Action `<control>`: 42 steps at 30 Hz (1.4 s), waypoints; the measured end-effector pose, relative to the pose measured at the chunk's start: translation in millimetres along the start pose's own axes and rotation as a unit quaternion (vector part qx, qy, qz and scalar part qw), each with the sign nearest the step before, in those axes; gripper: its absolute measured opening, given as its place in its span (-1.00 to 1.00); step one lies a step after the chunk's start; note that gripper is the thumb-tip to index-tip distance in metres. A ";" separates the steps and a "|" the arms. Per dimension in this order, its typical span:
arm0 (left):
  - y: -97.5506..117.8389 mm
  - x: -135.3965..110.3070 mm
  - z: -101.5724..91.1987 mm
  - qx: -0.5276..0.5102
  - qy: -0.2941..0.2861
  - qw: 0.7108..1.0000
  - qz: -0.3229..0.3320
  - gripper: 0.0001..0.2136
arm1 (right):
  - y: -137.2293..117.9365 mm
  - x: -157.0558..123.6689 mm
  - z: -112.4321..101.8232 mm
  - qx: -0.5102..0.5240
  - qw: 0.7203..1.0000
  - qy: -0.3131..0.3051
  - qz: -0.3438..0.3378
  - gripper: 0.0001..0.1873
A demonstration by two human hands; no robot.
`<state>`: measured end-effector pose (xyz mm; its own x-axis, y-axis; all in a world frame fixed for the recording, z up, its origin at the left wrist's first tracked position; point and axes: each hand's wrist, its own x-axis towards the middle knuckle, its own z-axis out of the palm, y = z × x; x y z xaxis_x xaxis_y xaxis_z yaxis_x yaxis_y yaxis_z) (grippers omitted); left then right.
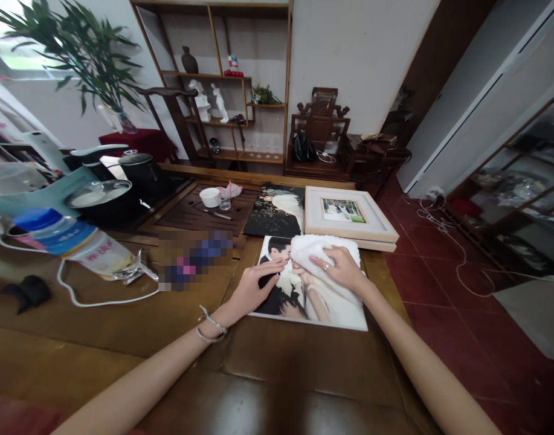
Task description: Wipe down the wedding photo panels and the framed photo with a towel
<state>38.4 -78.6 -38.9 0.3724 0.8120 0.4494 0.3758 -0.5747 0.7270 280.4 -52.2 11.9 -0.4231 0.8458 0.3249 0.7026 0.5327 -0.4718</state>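
A large unframed photo print [331,305] lies flat on the wooden table [177,326] in front of me. My right hand [342,269] presses a white cloth [313,251] onto the upper part of the print, fingers curled over the cloth. My left hand [254,287] rests on the print's left edge with fingers stretched out, holding it in place. A silver bracelet [208,326] circles my left wrist.
Behind the print lie a dark photo print [270,217] and a white framed picture [349,217]. A plastic bottle [72,238], a white cable [99,299], kettles [141,172] and a small white bowl [210,196] sit to the left. The table's right edge drops to red floor tiles [440,272].
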 end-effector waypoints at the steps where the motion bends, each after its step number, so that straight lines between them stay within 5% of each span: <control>1: -0.3 0.0 0.1 -0.002 0.001 1.000 0.002 -0.75 | -0.8 1.1 0.5 -0.006 1.000 0.006 0.002 -0.52; 7: -1.4 0.5 0.7 0.000 0.007 1.000 0.000 -0.76 | -31.6 -34.7 9.8 -0.058 0.998 0.009 -0.021 -0.57; 13: 0.9 0.6 -0.6 0.002 0.002 1.000 0.004 -0.74 | -62.3 -74.8 12.2 0.028 0.996 -0.039 -0.071 -0.82; 20: -2.0 0.0 0.2 0.006 0.011 1.000 0.006 -0.74 | -36.6 -40.0 5.9 -0.010 0.999 -0.035 -0.015 -0.54; 30: -1.7 0.1 0.1 0.006 0.004 1.000 0.008 -0.73 | -7.3 6.0 9.1 -0.031 0.998 0.049 0.030 -0.51; 42: -3.0 0.1 -0.1 0.006 0.011 1.000 0.007 -0.71 | -65.8 -76.9 9.7 0.012 0.997 -0.046 -0.056 -0.79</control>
<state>37.3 -76.8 -41.0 0.3601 0.8053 0.4710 0.3814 -0.5879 0.7134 261.2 -152.0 10.0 -0.5496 0.7792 0.3014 0.6345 0.6240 -0.4561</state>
